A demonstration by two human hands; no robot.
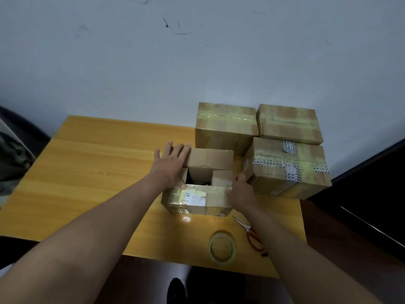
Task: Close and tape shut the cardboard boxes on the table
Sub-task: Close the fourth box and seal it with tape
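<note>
At the far left, a dark chair (13, 150) draped with patterned cloth was cut off by the frame edge. The inside of the open box (197, 187) was dark, its contents impossible to make out. The left hand (173, 163) lay flat with fingers (182, 150) spread and straight, pressing the far flap (210, 160), which stood just beyond and right of them; its thumb rested on the box's near left corner. The near flap (195, 197), shiny with tape and bearing a torn label, lay between the two hands. The right hand (241, 191) gripped the box's right side, thumb pinching the near flap's corner; its other fingers were hidden behind the hand. Right of and beyond that hand stood three taped boxes (287, 167), one touching its knuckles. Nearer the person than that wrist, on the yellow desk (87, 183), lay a tape roll (222, 247) and red-handled scissors (249, 233), partly covered by the right forearm.
</note>
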